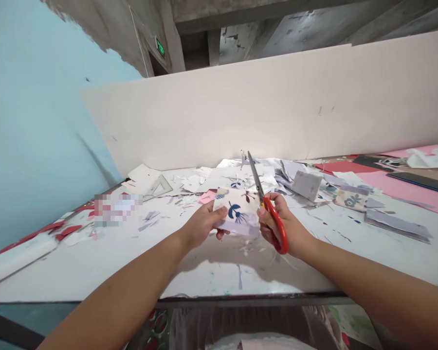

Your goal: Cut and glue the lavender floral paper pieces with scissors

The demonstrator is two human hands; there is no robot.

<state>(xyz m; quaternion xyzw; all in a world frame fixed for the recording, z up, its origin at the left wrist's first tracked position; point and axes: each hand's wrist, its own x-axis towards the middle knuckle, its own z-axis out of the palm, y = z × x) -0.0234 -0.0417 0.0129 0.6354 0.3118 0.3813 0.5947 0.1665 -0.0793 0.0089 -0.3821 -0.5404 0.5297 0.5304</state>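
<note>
One left hand (200,226), one right hand (290,229), one pair of red scissors (263,200), one printed paper (237,214), one set square (159,186), countless scraps (200,183)

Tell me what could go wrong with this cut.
1. The left hand pinches the printed paper close to the scissors held in the right hand; a slip could nick a finger.
2. The paper is held in the air above the table, gripped at one side only, so it may flex and the cut could stray into the blue motif.
</note>
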